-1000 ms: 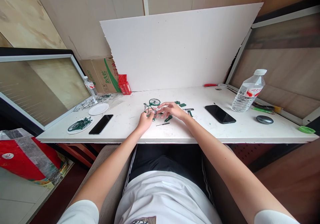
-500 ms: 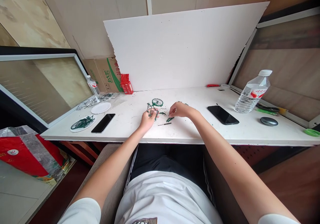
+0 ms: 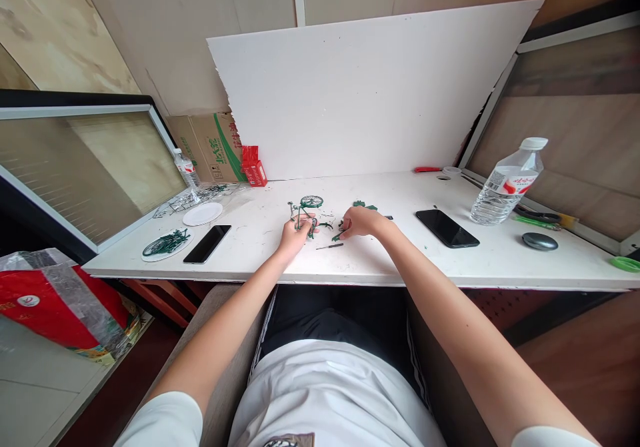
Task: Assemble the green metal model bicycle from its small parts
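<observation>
My left hand (image 3: 294, 240) is closed around the lower part of a green model bicycle (image 3: 311, 202), whose spoked wheel points away from me. My right hand (image 3: 361, 222) reaches down to the table with its fingers curled together at a small green part (image 3: 337, 237). Whatever is between those fingertips is hidden. A thin small screwdriver (image 3: 336, 246) with a dark handle lies just in front of both hands. Between the hands is a curved dark green piece (image 3: 325, 225). Several green pieces (image 3: 364, 204) lie behind my right hand.
Left on the white table (image 3: 270, 267) are a phone (image 3: 207, 244), a white plate (image 3: 203, 214) and a plate of green parts (image 3: 167, 244). At right stand a black phone (image 3: 447, 228), a water bottle (image 3: 510, 180) and a grey oval object (image 3: 539, 241). A white board (image 3: 370, 94) leans behind.
My right hand has lowered slightly toward the small green part, and the pieces behind it show more. The bicycle in my left hand has shifted a little left.
</observation>
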A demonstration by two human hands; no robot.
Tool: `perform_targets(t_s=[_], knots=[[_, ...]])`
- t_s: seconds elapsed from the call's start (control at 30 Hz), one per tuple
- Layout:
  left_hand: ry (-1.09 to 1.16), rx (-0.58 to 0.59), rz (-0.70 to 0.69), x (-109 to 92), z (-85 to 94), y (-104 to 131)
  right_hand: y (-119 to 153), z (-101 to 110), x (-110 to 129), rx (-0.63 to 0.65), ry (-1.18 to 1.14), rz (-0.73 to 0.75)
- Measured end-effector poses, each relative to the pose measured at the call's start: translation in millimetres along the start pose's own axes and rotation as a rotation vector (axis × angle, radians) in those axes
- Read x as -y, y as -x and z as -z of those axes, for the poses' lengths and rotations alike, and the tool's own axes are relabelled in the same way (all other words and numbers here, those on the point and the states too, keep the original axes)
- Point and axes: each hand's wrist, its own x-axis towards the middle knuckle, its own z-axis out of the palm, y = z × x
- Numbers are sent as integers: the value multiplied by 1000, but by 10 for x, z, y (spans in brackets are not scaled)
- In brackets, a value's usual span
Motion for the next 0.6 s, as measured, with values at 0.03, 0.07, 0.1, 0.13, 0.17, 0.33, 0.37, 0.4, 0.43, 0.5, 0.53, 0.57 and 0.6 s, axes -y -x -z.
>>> perform_targets(t_s=[0.03, 0.07, 0.1, 0.13, 0.17, 0.33, 0.37, 0.4, 0.43, 0.5, 0.53, 0.57, 0.6], knots=[[38, 1, 26, -16, 10, 1, 11, 7, 11, 1, 15, -10], [83, 5, 51, -34, 21, 4, 20, 12, 23, -1, 34, -19], [132, 14, 74, -54, 32, 6, 25, 15, 35, -7, 55, -24], [185, 29, 94, -73, 42, 9, 27, 17, 47, -13, 76, -28], [240, 48, 112, -90, 49, 12, 26, 17, 57, -18, 97, -32], [429, 123, 155, -125, 59, 21, 4, 7, 85, -19, 167, -57], [437, 128, 156, -122, 59, 21, 0, 5, 83, -17, 174, -65], [436, 132, 157, -117, 60, 20, -3, 4, 79, -15, 177, -73], [429, 133, 158, -111, 60, 19, -3, 4, 72, -10, 176, -78], [405, 132, 158, -101, 61, 17, 1, 9, 53, 2, 157, -81], [392, 131, 159, -98, 61, 16, 6, 13, 42, 15, 139, -82], [378, 131, 161, -98, 59, 17, 12, 18, 31, 35, 119, -81], [364, 133, 163, -101, 57, 20, 16, 23, 19, 63, 95, -78]])
